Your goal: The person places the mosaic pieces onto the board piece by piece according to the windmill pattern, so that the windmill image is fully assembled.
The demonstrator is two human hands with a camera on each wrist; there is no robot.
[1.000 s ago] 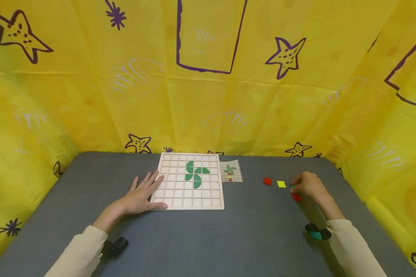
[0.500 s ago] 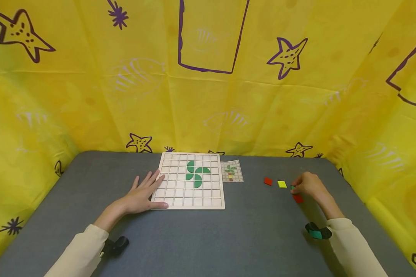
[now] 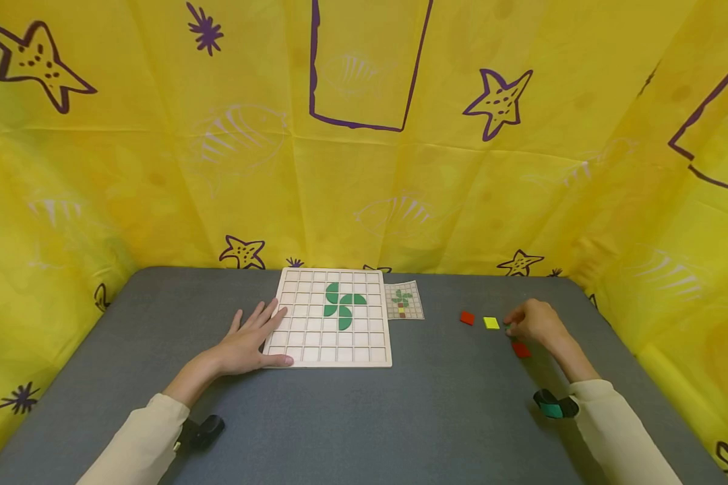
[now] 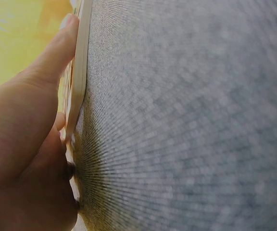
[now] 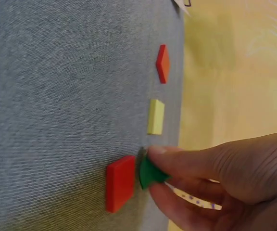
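My left hand [image 3: 243,347] lies with spread fingers on the left edge of a pale gridded board [image 3: 309,340], its thumb along the near edge. Several green quarter-circle tiles [image 3: 344,318] form a pinwheel pattern on the board. Off to the right, my right hand [image 3: 536,322] pinches another green tile [image 5: 150,172] between thumb and fingers, just over the table. Its fingers partly cover this tile, which has a curved edge. Close beside it lies a red square tile [image 5: 120,184]. A yellow tile [image 3: 491,323] and a second red tile [image 3: 467,318] lie to the left of that hand.
A small printed card [image 3: 404,300] with a coloured grid pattern touches or nearly touches the board's right side. The grey cloth-covered table [image 3: 364,424] ends at a yellow patterned curtain [image 3: 437,175] behind and at both sides.
My right hand has shifted slightly left toward the yellow tile with the green tile in its fingers, uncovering a little more of the nearby red tile. My left hand has stayed on the board.
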